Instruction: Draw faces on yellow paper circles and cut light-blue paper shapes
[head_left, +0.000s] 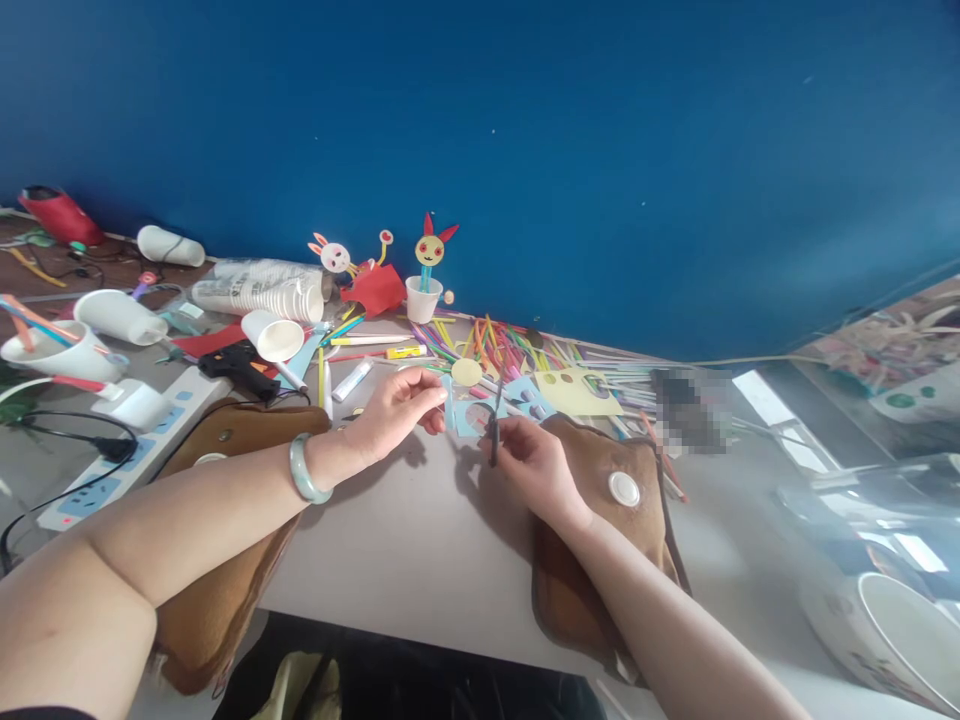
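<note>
My left hand [394, 415], with a pale bangle on the wrist, is raised over the table and pinches a small light blue paper piece [449, 408] between thumb and fingertips. Across from it, my right hand [536, 468] grips a pair of dark-handled scissors [494, 438], blades pointing up and away. Whether the blades touch the paper cannot be made out. Behind the hands lie a yellow paper disc [466, 372] and a yellow sheet with round holes [577, 391]. More light blue paper shows between and behind the hands.
Brown padded pouches lie under both forearms, the right one [600, 520] with a white cap. At left are a power strip [142, 450], a black glue gun [238, 370] and paper cups [274, 335]. Colourful pipe cleaners [495, 345] and a potted paper figure [430, 250] stand near the blue wall.
</note>
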